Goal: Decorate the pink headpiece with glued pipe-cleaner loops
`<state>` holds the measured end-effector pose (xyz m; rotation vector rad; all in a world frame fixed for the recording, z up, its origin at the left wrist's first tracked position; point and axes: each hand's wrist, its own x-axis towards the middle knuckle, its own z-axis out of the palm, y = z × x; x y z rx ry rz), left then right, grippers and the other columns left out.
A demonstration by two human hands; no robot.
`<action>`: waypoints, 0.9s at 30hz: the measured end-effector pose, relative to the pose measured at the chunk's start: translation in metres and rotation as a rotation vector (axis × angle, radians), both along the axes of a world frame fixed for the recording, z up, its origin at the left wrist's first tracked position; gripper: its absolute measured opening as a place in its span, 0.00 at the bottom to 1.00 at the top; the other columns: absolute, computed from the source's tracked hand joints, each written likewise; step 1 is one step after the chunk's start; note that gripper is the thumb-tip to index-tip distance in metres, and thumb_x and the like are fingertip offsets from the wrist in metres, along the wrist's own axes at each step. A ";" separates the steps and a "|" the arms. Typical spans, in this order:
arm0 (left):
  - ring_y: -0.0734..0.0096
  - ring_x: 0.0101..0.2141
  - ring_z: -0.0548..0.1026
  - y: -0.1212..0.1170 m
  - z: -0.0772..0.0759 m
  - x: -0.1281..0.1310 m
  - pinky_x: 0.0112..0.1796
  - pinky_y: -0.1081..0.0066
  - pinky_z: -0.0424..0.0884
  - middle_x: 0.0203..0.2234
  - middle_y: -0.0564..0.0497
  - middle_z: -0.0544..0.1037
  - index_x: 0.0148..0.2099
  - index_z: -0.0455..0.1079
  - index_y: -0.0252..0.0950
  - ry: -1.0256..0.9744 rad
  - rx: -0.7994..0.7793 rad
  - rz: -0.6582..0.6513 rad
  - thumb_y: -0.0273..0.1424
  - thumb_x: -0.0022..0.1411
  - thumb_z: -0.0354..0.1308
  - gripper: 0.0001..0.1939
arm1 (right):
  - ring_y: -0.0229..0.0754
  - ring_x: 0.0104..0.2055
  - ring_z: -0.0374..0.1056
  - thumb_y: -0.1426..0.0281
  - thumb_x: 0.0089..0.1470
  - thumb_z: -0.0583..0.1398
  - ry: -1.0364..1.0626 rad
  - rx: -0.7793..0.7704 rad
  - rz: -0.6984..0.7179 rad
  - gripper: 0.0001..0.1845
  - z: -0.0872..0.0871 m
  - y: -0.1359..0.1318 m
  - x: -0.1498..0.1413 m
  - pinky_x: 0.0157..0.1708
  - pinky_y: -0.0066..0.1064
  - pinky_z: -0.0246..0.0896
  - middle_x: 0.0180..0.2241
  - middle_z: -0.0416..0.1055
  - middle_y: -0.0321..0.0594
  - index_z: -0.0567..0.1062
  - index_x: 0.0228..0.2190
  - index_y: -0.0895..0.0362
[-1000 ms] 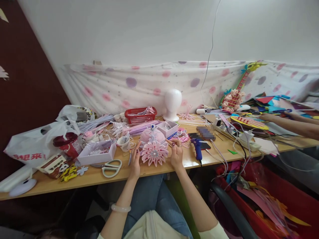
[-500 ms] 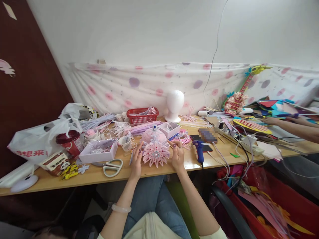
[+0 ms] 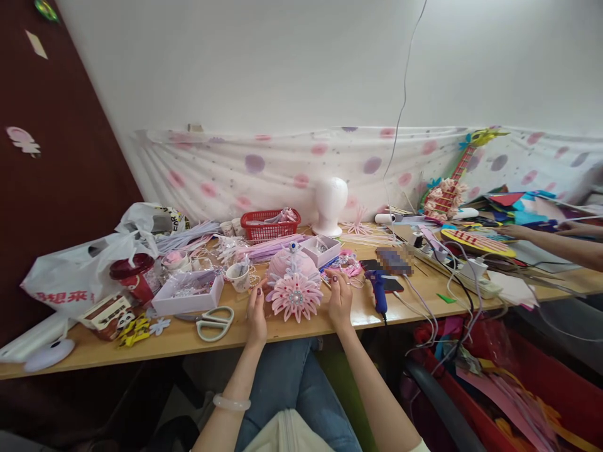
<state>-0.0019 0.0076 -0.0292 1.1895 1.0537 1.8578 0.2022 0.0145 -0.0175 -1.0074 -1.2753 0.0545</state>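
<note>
Flower ornament (image 3: 296,297) fuzzy, matt; tabletop (image 3: 360,312) glossy wood; basket (image 3: 271,234) plastic.

Pale cream top (image 3: 306,436), zipper (image 3: 287,430) down middle of front. Matching sleeve (image 3: 420,446), only edge showing near right elbow; forearms bare. Faded blue denim jeans (image 3: 273,383). Smooth, rounded, milky-white bangle (image 3: 232,403) circling left forearm. Left hand (image 3: 257,318), right hand (image 3: 340,304) ungloved, nails dark reddish-purple. Finger details too small to tell.
</note>
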 end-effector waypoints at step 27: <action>0.44 0.44 0.73 -0.031 0.025 -0.062 0.49 0.44 0.61 0.34 0.42 0.81 0.32 0.74 0.39 0.814 -0.414 0.421 0.33 0.60 0.58 0.06 | 0.47 0.35 0.69 0.59 0.62 0.54 0.109 0.043 -0.201 0.17 0.007 -0.012 -0.002 0.39 0.40 0.62 0.30 0.72 0.40 0.77 0.34 0.57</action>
